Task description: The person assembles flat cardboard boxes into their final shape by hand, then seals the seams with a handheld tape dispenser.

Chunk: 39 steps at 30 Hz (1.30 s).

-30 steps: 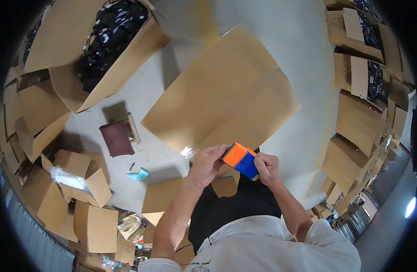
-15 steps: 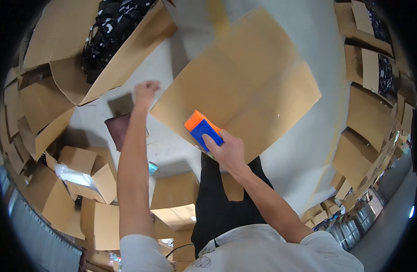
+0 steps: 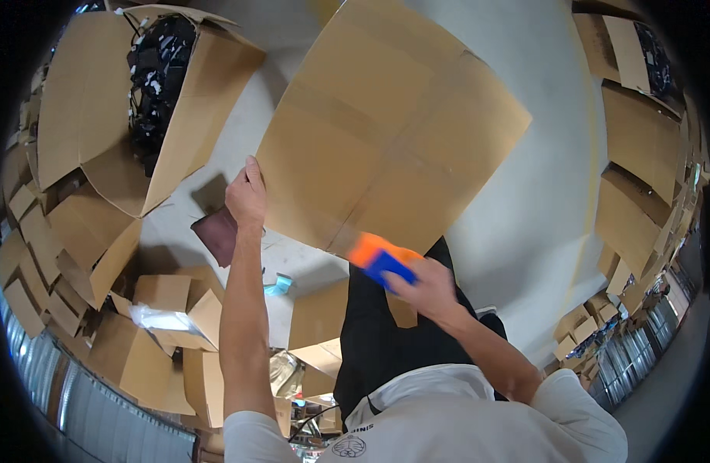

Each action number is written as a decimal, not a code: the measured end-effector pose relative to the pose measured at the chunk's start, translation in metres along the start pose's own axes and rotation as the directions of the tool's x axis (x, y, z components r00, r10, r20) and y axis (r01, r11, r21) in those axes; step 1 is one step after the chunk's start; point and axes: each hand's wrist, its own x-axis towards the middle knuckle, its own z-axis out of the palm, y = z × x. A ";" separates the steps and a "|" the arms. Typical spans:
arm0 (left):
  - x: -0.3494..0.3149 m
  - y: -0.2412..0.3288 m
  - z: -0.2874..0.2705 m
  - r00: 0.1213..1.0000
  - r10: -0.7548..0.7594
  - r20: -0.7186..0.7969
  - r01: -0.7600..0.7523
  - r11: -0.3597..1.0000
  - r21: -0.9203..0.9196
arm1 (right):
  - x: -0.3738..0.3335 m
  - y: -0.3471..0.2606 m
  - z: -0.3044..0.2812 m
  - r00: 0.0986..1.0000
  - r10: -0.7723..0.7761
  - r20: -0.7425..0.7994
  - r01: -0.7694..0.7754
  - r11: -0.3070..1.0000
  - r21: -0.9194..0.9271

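A large closed cardboard box [image 3: 393, 116] stands in front of me, a seam running across its top toward its near corner. My left hand [image 3: 247, 197] holds the box's left edge, with the thumb up and the other fingers partly hidden. In my right hand [image 3: 428, 289] is an orange and blue tape dispenser [image 3: 382, 261], its fingers closed around the blue part. The dispenser is at the near edge of the box, by the end of the seam, and is slightly blurred. A faint clear strip seems to lie on the cardboard beside it.
An open carton of black parts [image 3: 162, 85] stands at far left. A dark maroon piece [image 3: 216, 235] and a light-blue item [image 3: 278, 285] lie on the floor. Smaller open boxes [image 3: 166, 297] crowd the near left. More cartons [image 3: 640, 139] line the right side.
My left hand has come down onto the box's left edge. The tape dispenser in my right hand has moved right and nearer to me, to the box's near edge. The view has shifted slightly.
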 end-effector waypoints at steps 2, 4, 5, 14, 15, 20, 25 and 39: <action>0.003 -0.001 -0.002 0.998 0.069 -0.005 -0.069 0.997 -0.018 | -0.062 0.058 -0.041 0.962 0.247 0.118 -0.226 0.960 -0.167; 0.005 0.020 -0.007 0.999 0.051 0.010 -0.050 0.998 -0.031 | -0.101 0.107 -0.074 0.881 0.472 0.010 -0.452 0.850 -0.271; 0.004 0.025 -0.007 0.999 0.030 0.031 -0.029 0.999 -0.014 | -0.088 0.121 -0.064 0.871 0.491 -0.014 -0.466 0.817 -0.340; 0.021 0.091 -0.057 0.973 0.071 0.219 -0.069 0.997 -0.017 | 0.033 0.239 0.022 0.685 0.691 -0.232 -0.536 0.693 0.483; 0.007 0.107 -0.087 0.972 0.154 0.176 -0.124 0.978 -0.168 | 0.043 0.216 -0.004 0.719 0.689 -0.093 -0.571 0.662 0.486; -0.123 0.331 -0.209 0.547 0.753 -0.365 -0.832 0.443 -0.335 | 0.052 0.192 -0.141 0.826 0.563 -0.012 -0.358 0.542 0.760; -0.297 0.452 -0.145 0.294 0.946 -0.136 -0.732 0.132 -0.668 | -0.046 0.283 -0.158 0.887 0.436 -0.153 -0.381 0.878 0.290; -0.267 0.088 0.015 0.834 0.313 0.455 -0.226 0.945 -0.237 | -0.099 0.235 -0.130 0.817 0.515 -0.258 -0.532 0.847 0.005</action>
